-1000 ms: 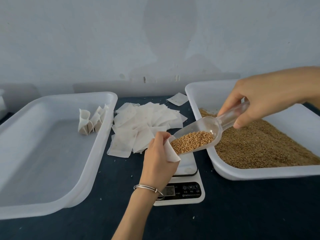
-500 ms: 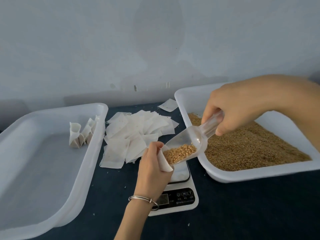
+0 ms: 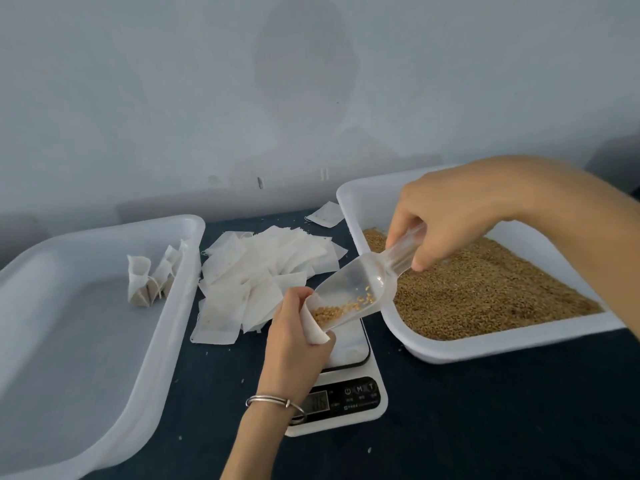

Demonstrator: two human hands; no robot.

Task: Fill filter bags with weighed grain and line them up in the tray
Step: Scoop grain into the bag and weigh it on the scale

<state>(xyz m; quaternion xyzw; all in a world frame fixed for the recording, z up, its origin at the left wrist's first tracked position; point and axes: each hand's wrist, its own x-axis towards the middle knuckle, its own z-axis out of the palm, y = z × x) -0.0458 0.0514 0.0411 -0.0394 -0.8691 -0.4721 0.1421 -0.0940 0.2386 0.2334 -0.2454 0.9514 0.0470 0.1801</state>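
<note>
Tilting the clear plastic scoop [image 3: 360, 289] with your right hand [image 3: 460, 216], fingers curled round its handle, lip down in the mouth of the white filter bag [image 3: 316, 327]. Your left hand [image 3: 294, 344] grips that bag above the white digital scale [image 3: 349, 386]. A little brown grain [image 3: 341, 310] sits at the scoop's lip. Bulk grain in the right white plastic tray [image 3: 450, 351]. Filled bags [image 3: 149, 282] stand in the left white tray [image 3: 166, 327], at its far right side. Flat empty bags [image 3: 256, 278] lie piled on the dark table [image 3: 485, 427] between the trays.
</note>
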